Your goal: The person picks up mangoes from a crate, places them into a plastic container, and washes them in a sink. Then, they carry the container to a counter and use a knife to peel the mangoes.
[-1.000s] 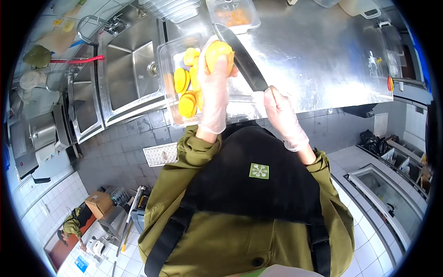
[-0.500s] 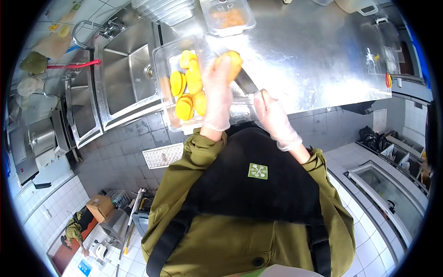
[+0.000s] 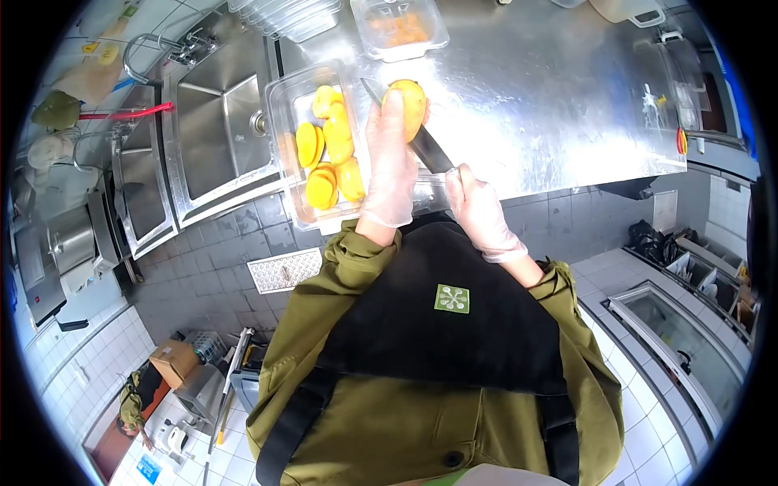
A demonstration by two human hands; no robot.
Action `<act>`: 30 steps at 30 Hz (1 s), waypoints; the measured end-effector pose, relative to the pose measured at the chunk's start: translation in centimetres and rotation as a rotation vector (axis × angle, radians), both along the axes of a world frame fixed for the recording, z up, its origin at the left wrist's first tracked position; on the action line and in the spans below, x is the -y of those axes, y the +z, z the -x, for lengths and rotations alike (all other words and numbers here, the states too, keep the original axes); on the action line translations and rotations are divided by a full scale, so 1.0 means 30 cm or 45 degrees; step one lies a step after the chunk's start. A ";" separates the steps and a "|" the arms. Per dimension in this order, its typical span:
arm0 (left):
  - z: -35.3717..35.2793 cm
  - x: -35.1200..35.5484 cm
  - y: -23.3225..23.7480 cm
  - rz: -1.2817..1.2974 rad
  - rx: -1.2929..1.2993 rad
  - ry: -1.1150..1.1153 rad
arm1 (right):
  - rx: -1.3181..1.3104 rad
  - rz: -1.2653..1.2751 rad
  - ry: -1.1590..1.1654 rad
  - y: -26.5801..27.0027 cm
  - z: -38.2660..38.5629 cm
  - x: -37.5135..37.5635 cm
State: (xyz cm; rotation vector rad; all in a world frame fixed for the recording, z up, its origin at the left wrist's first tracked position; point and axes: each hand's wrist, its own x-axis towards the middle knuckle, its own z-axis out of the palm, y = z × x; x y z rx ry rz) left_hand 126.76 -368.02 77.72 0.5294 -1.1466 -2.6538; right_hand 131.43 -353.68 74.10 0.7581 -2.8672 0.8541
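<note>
My left hand (image 3: 390,166), in a clear glove, grips a yellow-orange fruit (image 3: 410,104) above the steel counter. The gloved fingers of my right hand (image 3: 478,206) are closed round the handle end of a knife (image 3: 429,149). Its dark blade runs up and left to the fruit, and a thin tip shows beyond the fruit's left side. Left of my left hand, a clear plastic container (image 3: 285,121) holds several peeled yellow pieces (image 3: 338,134). Exactly how the blade meets the fruit is hidden.
A lidded clear container (image 3: 401,29) with orange pieces stands at the counter's back, beside stacked clear containers (image 3: 292,18). Sinks (image 3: 215,130) lie to the left. The steel counter (image 3: 551,97) extends right. A person (image 3: 130,409) is far off at the lower left.
The knife has come up against the fruit, and its tip now shows on the fruit's left. My left hand has shifted slightly right and my right hand slightly down.
</note>
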 end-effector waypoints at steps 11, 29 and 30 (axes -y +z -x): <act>0.022 -0.007 -0.073 -0.249 0.093 -0.251 | 0.394 0.421 0.030 -0.103 0.032 -0.023; -0.050 0.070 0.077 -0.768 0.328 -0.664 | 1.534 0.622 0.387 0.068 0.119 -0.132; -0.039 0.089 -0.045 -1.287 0.087 -0.853 | 1.457 0.616 0.507 0.060 0.121 -0.130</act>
